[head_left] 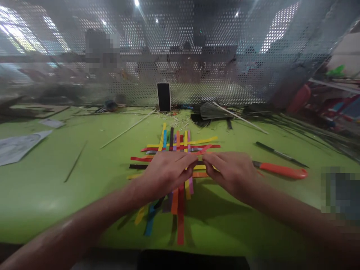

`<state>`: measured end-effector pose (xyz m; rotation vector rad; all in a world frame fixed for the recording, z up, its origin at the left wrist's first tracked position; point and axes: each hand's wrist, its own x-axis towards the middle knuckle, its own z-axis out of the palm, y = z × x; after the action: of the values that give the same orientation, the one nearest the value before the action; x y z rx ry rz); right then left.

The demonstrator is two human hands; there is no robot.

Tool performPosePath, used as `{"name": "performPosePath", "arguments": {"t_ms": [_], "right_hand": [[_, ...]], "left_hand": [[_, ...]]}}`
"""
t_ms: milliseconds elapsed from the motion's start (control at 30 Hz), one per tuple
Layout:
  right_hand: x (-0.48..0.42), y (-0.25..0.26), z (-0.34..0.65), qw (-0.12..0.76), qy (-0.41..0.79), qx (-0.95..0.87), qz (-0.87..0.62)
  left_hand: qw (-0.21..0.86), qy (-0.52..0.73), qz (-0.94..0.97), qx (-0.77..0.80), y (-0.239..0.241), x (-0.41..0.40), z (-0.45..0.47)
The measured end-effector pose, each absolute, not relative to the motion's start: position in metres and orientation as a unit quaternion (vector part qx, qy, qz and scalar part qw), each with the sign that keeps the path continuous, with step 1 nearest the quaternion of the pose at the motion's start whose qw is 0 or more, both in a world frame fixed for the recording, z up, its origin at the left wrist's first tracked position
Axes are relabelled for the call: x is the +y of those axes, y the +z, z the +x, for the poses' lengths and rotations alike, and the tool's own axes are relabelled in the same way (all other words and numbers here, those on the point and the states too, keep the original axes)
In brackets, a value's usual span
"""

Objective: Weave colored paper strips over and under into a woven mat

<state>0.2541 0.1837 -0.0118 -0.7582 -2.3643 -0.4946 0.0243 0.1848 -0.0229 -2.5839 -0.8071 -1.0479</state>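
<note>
A loose weave of flat coloured strips (181,228) lies in front of me, with red, yellow, black, orange, blue and purple bands crossing each other. My left hand (168,168) rests over the left part of the weave, thumb and index finger pinched at a strip near the middle. Close beside it, my right hand (229,170) pinches at the strips from the right, its fingertips almost meeting those of the left. A reddish strip end (204,149) sticks up at a slant just above the fingertips. Which strip each hand grips is partly hidden by the fingers.
An orange-handled knife (284,170) and a dark pointed tool (281,154) lie right of my right hand. At the back stand a phone-like black panel (164,97) and a bundle of dark strips (215,111). Printed paper (24,147) and a thin stick (75,162) lie left.
</note>
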Motion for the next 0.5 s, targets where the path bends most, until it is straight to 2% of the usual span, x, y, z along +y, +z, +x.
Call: {"name": "performPosePath", "arguments": {"t_ms": [267, 500], "right_hand": [[0.175, -0.011, 0.25, 0.308, -0.219, -0.881, -0.283], [0.172, -0.004, 0.25, 0.329, -0.233, -0.871, -0.279]], "left_hand": [[0.16, -0.336, -0.881, -0.293, -0.019, 0.174, 0.034], [0.119, -0.259, -0.91, -0.302, -0.018, 0.17, 0.035]]}}
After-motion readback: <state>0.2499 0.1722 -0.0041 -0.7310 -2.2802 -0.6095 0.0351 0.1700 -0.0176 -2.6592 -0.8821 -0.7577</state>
